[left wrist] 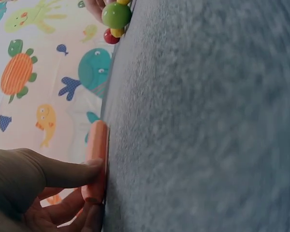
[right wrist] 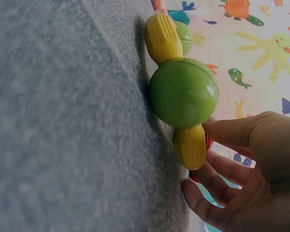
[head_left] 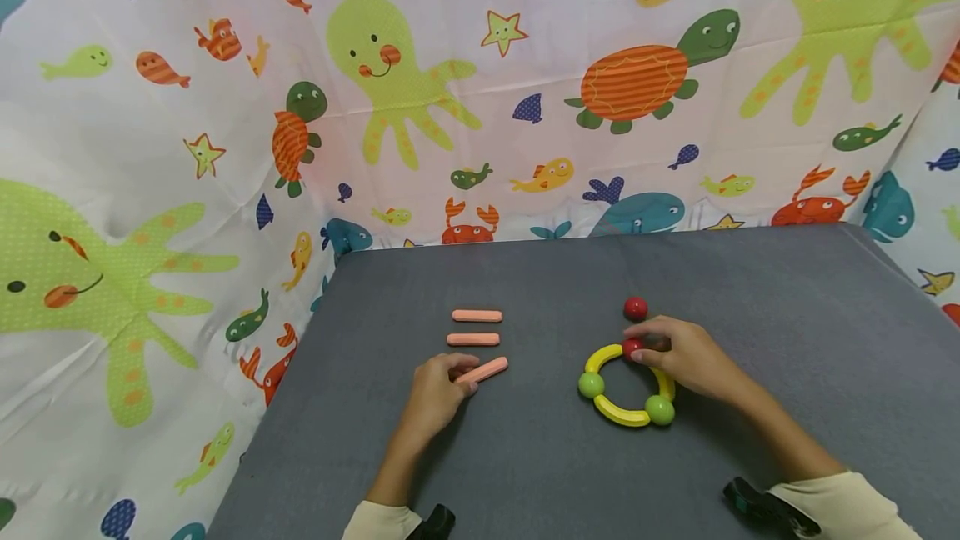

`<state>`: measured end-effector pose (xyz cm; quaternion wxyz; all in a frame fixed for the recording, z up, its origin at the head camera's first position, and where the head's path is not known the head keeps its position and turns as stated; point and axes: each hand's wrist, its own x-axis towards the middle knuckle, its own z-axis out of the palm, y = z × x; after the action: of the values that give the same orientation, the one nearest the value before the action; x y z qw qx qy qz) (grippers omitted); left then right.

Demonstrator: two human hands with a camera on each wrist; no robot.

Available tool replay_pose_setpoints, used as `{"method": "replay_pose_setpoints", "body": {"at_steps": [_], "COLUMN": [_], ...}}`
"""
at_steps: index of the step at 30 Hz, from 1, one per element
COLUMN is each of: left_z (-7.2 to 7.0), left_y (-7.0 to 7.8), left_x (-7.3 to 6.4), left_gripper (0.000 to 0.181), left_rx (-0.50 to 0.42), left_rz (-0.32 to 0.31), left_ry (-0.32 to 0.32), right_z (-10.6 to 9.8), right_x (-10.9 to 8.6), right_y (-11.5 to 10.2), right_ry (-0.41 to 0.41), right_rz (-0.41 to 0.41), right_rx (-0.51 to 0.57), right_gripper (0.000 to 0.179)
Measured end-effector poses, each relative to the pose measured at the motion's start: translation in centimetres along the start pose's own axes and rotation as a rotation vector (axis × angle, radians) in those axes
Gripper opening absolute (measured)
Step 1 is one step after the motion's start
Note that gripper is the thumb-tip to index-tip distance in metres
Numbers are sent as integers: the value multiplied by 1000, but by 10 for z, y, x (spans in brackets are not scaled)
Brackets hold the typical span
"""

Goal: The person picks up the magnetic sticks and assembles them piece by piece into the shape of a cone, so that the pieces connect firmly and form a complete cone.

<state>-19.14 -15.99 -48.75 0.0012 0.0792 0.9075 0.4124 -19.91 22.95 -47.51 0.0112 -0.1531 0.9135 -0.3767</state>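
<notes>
My left hand (head_left: 437,397) pinches one end of a salmon-pink stick (head_left: 489,367) between thumb and fingers, low over the grey cloth; the left wrist view shows the thumb on this stick (left wrist: 97,145). To the right, my right hand (head_left: 696,358) grips a red ball (head_left: 630,349) at the top of a ring. That ring has curved yellow pieces (head_left: 621,413) joined by green balls (head_left: 661,410) and the red one. In the right wrist view a green ball (right wrist: 183,92) is nearest, and the fingers partly hide the red ball behind a yellow piece (right wrist: 189,147).
Two more salmon-pink sticks, an upper one (head_left: 477,316) and a lower one (head_left: 473,340), lie side by side beyond my left hand. A loose red ball (head_left: 635,308) rests just past the ring. A sea-animal curtain (head_left: 442,190) borders the grey table (head_left: 540,473).
</notes>
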Motion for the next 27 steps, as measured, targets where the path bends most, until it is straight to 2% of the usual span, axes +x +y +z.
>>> {"method": "replay_pose_setpoints", "body": {"at_steps": [7,12,20,27], "left_z": [7,12,19,24], "left_y": [5,12,22,28], "left_x": [3,5,9,12], "left_gripper": [31,34,31,25], "left_rx": [-46,-87,-91,-88], "left_rz": [13,36,160,116], "left_ry": [57,92,139,137], "right_z": [-7,-11,-15,-14], "right_x": [-7,-11,-14,-19], "right_y": [6,6,5,6], "right_ry": [13,4,-17,5], "right_rz": [-6,44,103,110], "right_rx": [-13,-17,-9,-27], "right_gripper": [21,23,26,25]}}
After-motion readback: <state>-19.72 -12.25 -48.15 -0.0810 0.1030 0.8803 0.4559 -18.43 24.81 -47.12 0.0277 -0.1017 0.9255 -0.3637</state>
